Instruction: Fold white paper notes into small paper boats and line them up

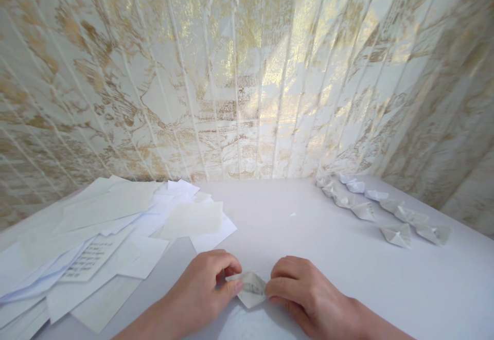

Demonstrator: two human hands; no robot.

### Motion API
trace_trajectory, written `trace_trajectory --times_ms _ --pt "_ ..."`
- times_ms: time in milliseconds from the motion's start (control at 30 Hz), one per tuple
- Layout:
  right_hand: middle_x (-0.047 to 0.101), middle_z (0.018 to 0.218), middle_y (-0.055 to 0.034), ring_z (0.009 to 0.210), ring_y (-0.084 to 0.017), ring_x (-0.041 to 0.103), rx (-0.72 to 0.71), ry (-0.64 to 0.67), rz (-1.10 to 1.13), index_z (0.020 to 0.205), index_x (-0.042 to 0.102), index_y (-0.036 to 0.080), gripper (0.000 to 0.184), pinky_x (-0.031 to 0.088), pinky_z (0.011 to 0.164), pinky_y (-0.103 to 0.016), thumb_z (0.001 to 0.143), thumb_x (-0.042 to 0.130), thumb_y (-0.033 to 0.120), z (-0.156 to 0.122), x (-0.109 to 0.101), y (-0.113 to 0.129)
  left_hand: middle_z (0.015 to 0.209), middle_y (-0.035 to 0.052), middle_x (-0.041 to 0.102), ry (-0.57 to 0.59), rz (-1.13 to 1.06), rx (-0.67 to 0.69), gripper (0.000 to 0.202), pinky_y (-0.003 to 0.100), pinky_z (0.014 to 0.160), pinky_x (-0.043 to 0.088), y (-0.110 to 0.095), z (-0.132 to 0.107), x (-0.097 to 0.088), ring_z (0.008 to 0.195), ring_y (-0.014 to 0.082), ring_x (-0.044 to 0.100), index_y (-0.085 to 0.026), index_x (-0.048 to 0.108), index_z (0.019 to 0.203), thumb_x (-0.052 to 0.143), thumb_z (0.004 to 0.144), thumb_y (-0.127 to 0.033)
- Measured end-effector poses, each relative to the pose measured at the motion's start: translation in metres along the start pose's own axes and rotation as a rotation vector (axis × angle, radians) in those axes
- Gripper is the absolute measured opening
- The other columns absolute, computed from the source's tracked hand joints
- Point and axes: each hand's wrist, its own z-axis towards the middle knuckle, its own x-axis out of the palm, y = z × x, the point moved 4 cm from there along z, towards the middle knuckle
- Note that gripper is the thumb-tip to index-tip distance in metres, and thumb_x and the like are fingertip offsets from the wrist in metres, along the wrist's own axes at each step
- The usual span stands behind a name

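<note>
A small folded paper boat (250, 289) is held low over the table, between my two hands. My left hand (210, 283) pinches its left corner, thumb in front and fingers behind. On the other side my right hand (299, 288) grips the right corner between thumb and fingers. The boat's middle bulges open a little, and its lower point faces me. Print or shading shows faintly on its paper. Parts of both corners are hidden by my fingers.
Loose paper sheets (111, 203), some printed, spread in a heap over the left of the white table (262, 227). Several folded paper boats (397, 236) stand in rows at the back right. A tiny paper scrap (293, 214) lies mid-table. A patterned curtain (239, 98) hangs behind.
</note>
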Motion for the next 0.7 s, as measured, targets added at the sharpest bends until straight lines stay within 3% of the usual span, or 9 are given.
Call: trace_trajectory --times_ms 133,400,533,633,700 --pt "0.06 0.072 -0.0077 0.063 -0.017 0.051 -0.024 -0.058 -0.007 0.081 0.06 0.017 0.03 0.038 0.057 -0.025 0.082 0.032 0.006 0.004 -0.003 0.002 0.06 -0.0014 0.056 0.057 -0.141 -0.116 0.024 0.021 0.052 0.033 0.001 0.008 0.003 0.057 0.0129 0.047 -0.014 0.066 0.07 0.047 0.072 -0.029" --pt "0.061 0.077 -0.0074 0.067 -0.016 0.053 -0.012 -0.129 0.082 0.083 0.059 0.017 0.028 0.042 0.06 -0.024 0.078 0.035 0.003 0.003 -0.002 0.004 0.049 -0.0049 0.048 0.096 -0.24 -0.218 0.015 0.019 0.044 0.029 0.007 0.008 0.013 0.047 0.0103 0.042 -0.013 0.063 0.059 0.05 0.06 -0.021" --pt "0.056 0.071 -0.0036 0.063 -0.014 0.052 0.326 -0.221 0.289 0.08 0.051 0.017 0.004 0.042 0.058 -0.023 0.079 0.048 0.02 0.001 0.002 -0.002 0.049 -0.0048 0.048 0.048 -0.266 -0.236 0.014 0.019 0.043 0.029 0.009 0.009 0.012 0.046 0.0103 0.042 -0.014 0.058 0.058 0.052 0.062 -0.025" --pt "0.046 0.058 0.0034 0.052 -0.011 0.041 0.589 -0.189 0.403 0.068 0.044 0.018 0.02 0.034 0.047 -0.02 0.074 0.056 0.034 0.001 0.012 -0.004 0.048 -0.0051 0.047 -0.014 -0.326 -0.231 0.012 0.019 0.043 0.029 0.011 0.009 0.011 0.046 0.0103 0.041 -0.015 0.054 0.056 0.053 0.063 -0.026" --pt "0.038 0.052 0.0056 0.048 -0.009 0.034 0.685 -0.111 0.39 0.058 0.04 0.019 0.025 0.027 0.043 -0.019 0.075 0.052 0.034 0.004 0.018 -0.002 0.047 -0.0058 0.046 -0.033 -0.368 -0.231 0.012 0.019 0.042 0.028 0.01 0.009 0.012 0.046 0.0099 0.04 -0.016 0.051 0.056 0.054 0.063 -0.025"
